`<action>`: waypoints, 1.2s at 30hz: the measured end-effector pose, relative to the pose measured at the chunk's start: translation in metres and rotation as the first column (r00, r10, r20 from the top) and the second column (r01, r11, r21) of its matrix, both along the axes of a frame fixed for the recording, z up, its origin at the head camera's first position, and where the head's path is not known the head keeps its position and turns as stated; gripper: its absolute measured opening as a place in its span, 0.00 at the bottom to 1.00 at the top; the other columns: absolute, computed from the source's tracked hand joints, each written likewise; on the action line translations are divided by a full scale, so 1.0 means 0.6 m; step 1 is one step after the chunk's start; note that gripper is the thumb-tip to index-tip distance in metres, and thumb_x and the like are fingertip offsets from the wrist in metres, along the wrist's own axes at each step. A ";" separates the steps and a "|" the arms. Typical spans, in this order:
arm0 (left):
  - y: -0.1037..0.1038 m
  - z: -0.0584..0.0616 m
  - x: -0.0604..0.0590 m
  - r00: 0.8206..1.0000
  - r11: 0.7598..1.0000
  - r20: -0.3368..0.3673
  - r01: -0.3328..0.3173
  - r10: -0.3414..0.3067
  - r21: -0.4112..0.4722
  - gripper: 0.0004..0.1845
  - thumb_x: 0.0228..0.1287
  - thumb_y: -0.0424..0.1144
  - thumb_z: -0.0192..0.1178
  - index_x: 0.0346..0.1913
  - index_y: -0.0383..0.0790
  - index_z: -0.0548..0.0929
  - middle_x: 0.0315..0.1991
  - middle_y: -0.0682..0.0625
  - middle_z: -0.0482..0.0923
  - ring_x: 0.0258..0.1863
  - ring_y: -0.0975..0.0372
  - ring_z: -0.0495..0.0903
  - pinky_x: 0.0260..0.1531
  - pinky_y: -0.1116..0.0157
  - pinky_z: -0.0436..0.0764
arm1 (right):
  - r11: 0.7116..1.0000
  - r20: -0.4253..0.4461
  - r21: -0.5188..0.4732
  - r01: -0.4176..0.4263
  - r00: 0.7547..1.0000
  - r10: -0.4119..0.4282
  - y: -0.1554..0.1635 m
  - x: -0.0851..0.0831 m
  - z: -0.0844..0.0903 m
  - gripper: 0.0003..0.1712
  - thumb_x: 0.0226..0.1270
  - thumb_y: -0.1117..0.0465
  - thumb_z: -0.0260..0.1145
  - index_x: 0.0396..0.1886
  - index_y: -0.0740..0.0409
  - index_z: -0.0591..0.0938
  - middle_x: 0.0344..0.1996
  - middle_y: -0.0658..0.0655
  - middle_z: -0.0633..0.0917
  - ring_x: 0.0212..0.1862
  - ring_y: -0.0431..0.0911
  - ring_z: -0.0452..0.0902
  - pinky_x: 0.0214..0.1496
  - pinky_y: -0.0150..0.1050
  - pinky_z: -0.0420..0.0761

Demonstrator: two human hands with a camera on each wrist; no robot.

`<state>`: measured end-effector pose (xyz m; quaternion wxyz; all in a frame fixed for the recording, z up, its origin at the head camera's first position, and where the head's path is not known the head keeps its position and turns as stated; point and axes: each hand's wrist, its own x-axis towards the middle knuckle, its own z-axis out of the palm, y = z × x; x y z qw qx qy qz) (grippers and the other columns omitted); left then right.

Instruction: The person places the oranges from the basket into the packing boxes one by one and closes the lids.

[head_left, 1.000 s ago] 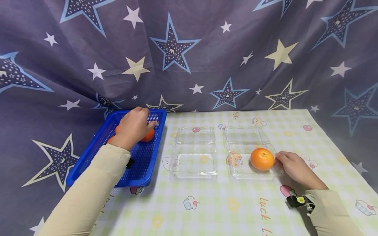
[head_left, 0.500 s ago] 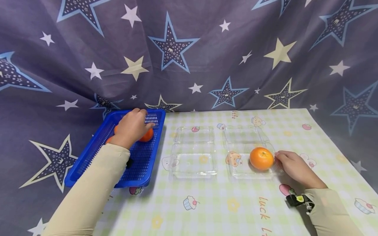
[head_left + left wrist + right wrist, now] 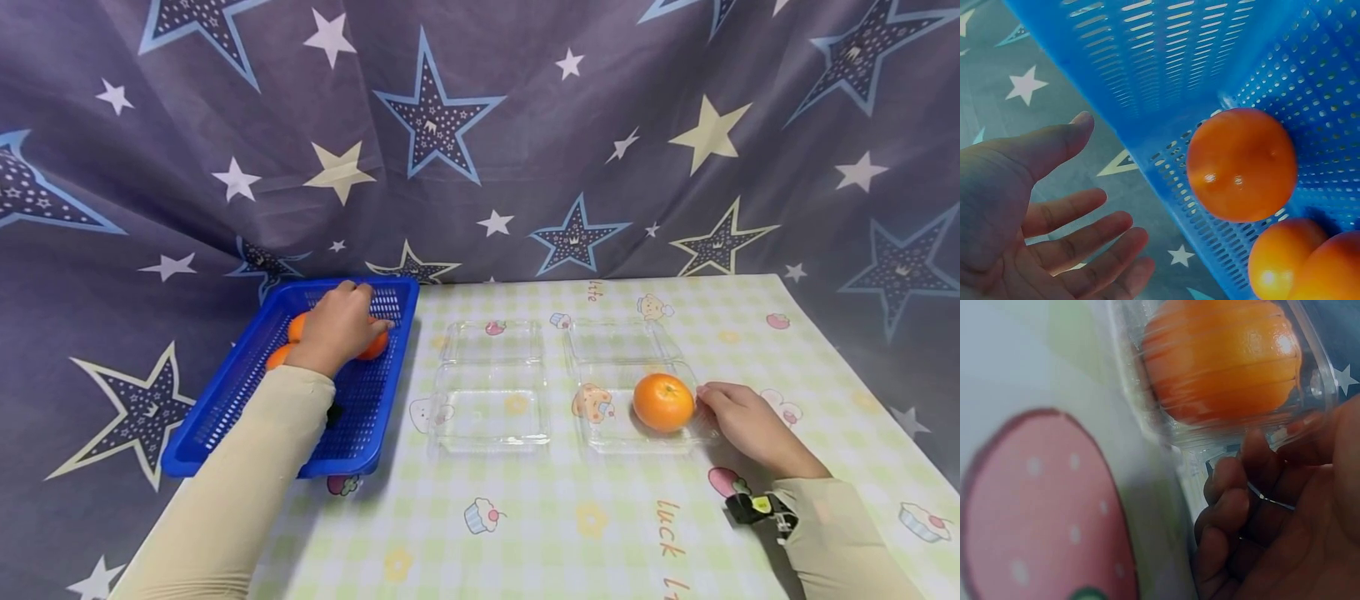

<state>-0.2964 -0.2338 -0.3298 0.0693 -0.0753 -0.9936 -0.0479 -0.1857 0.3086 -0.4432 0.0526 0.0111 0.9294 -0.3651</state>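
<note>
My left hand [image 3: 337,329] is over the blue plastic basket [image 3: 367,460], its fingers loosely spread in the left wrist view. Close to it in that view lies one orange [image 3: 1241,165], apart from the fingers. Further oranges [image 3: 1285,259] sit beside that fruit, and the head view has them partly hidden behind the hand. At the right, my right hand [image 3: 753,429] pinches the right edge of a clear plastic clamshell box [image 3: 618,443] between thumb and fingers. The box lies with its lid folded back, and a single orange [image 3: 663,403] rests in its near half.
A second clear clamshell box [image 3: 491,429], opened out flat, lies between the basket and the first box. Checked cloth with cartoon prints covers the table [image 3: 540,533]. Behind it hangs a purple star-patterned curtain [image 3: 480,125].
My left hand has shifted slightly down toward me within the basket, showing more of the oranges at its left. The right hand and its box keep their place; the view has drifted a little.
</note>
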 end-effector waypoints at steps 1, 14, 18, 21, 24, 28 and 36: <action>0.000 -0.001 -0.001 1.000 1.000 0.002 0.001 -0.001 -0.005 0.32 0.65 0.52 0.71 0.60 0.29 0.78 0.55 0.31 0.77 0.52 0.36 0.79 0.53 0.38 0.80 | 1.000 0.000 -0.001 -0.001 1.000 0.001 0.000 0.000 0.000 0.28 0.86 0.46 0.39 0.41 0.60 0.80 0.29 0.56 0.75 0.36 0.49 0.70 0.38 0.40 0.68; -0.016 -0.023 -0.015 0.999 0.999 0.038 -0.029 0.030 -0.021 0.31 0.61 0.48 0.73 0.59 0.27 0.78 0.55 0.28 0.76 0.51 0.35 0.78 0.53 0.37 0.78 | 1.000 -0.011 0.003 -0.001 1.000 0.001 -0.002 0.001 0.002 0.28 0.86 0.47 0.39 0.44 0.60 0.81 0.31 0.56 0.76 0.38 0.49 0.71 0.41 0.41 0.69; -0.017 -0.027 -0.020 0.996 0.999 0.079 -0.045 0.046 -0.014 0.35 0.61 0.49 0.73 0.62 0.28 0.76 0.59 0.27 0.73 0.55 0.33 0.77 0.55 0.36 0.77 | 1.000 0.001 -0.003 0.004 1.000 -0.004 -0.004 0.001 0.002 0.29 0.86 0.47 0.39 0.45 0.60 0.81 0.32 0.56 0.76 0.39 0.50 0.71 0.42 0.42 0.69; -0.019 -0.032 -0.024 0.992 0.999 0.116 -0.046 0.048 -0.015 0.37 0.62 0.50 0.72 0.65 0.28 0.75 0.63 0.26 0.70 0.58 0.33 0.75 0.59 0.35 0.75 | 1.000 0.003 -0.006 0.006 1.000 -0.006 -0.003 0.001 0.002 0.28 0.86 0.47 0.39 0.44 0.60 0.81 0.31 0.56 0.75 0.39 0.50 0.71 0.42 0.42 0.69; -0.021 -0.036 -0.026 0.990 0.999 0.135 -0.041 0.043 -0.020 0.39 0.62 0.50 0.72 0.67 0.27 0.73 0.65 0.24 0.68 0.60 0.32 0.73 0.60 0.34 0.74 | 1.000 -0.004 -0.004 0.002 1.000 -0.002 -0.002 0.001 0.002 0.28 0.86 0.47 0.39 0.42 0.60 0.80 0.30 0.56 0.75 0.38 0.49 0.70 0.41 0.42 0.68; -0.020 -0.040 -0.026 0.988 0.999 0.145 -0.041 0.044 -0.017 0.40 0.60 0.49 0.73 0.69 0.27 0.72 0.65 0.24 0.67 0.60 0.31 0.72 0.59 0.33 0.74 | 1.000 -0.012 0.002 -0.001 1.000 0.001 -0.001 0.001 0.002 0.28 0.86 0.47 0.39 0.41 0.60 0.80 0.29 0.55 0.75 0.37 0.48 0.70 0.40 0.41 0.68; -0.013 -0.045 -0.026 0.985 0.999 0.166 -0.049 0.052 -0.023 0.41 0.59 0.50 0.74 0.68 0.28 0.72 0.64 0.25 0.68 0.56 0.32 0.74 0.55 0.34 0.77 | 1.000 -0.003 -0.001 0.001 1.000 -0.001 -0.002 0.001 0.002 0.28 0.86 0.47 0.39 0.42 0.60 0.80 0.30 0.56 0.75 0.38 0.50 0.71 0.41 0.42 0.69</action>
